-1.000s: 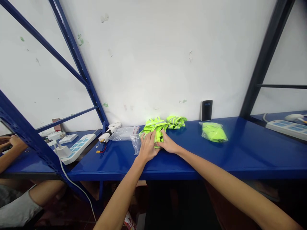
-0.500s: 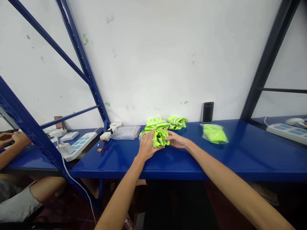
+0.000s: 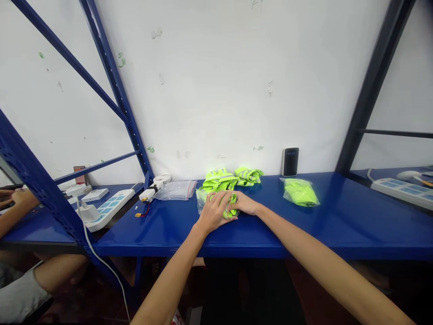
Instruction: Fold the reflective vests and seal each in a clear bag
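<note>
My left hand (image 3: 214,211) and my right hand (image 3: 244,204) are both closed round a rolled neon-yellow vest (image 3: 226,204) on the blue shelf top (image 3: 270,225). A clear plastic bag (image 3: 200,201) lies crumpled against the roll, by my left fingers. Just behind the roll lie two more loose yellow vests (image 3: 233,177) with grey reflective stripes. Further right a vest packed in a clear bag (image 3: 299,191) rests flat on the shelf.
An empty zip bag (image 3: 176,190) and a small white fan (image 3: 153,188) lie to the left. A black phone (image 3: 291,161) leans on the wall. A white power strip (image 3: 108,208) sits far left, another (image 3: 404,188) far right. Another person's hand (image 3: 16,198) shows at the left edge.
My hands have drawn the rolled vest slightly toward me and closed tighter round it, the left hand now wrapping over the roll and the plastic bag.
</note>
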Demonstrator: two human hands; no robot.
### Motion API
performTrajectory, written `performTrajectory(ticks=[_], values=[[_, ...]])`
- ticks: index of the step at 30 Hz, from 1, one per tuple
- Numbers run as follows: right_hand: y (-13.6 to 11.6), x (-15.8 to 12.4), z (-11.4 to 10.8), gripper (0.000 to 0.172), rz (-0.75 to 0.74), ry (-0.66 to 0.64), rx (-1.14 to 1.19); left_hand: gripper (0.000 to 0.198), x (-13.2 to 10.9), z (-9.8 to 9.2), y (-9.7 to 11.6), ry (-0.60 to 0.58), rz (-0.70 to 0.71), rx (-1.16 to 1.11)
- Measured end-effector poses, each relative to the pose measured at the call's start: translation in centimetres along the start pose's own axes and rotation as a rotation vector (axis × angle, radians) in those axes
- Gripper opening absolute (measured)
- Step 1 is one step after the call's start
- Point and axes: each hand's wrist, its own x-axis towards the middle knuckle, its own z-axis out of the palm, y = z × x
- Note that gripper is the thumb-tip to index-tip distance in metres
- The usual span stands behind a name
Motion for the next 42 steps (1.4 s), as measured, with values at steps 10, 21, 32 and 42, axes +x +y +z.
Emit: performTrajectory(ticks=[10,21,32,42], values=[[1.5,0.9,1.1,0.028,-0.079,0.213,-0.296,0.067,-0.1,0.1,0.0,0.044,-0.011,0.018],[1.5,0.6,0.0,0.04,0.109,0.082,0.125,0.07,-0.3,-0.1,-0.2,0.09,-0.099,0.007],[1.4,1.0,2.2,0.014,-0.14,0.333,-0.489,0.069,0.0,0.3,0.6,-0.008,-0.012,0.038],[-0.1,-1.7,-0.7,0.021,-0.086,0.249,-0.459,0.051,0.8,-3.0,-0.2,-0.079,-0.14,-0.225]])
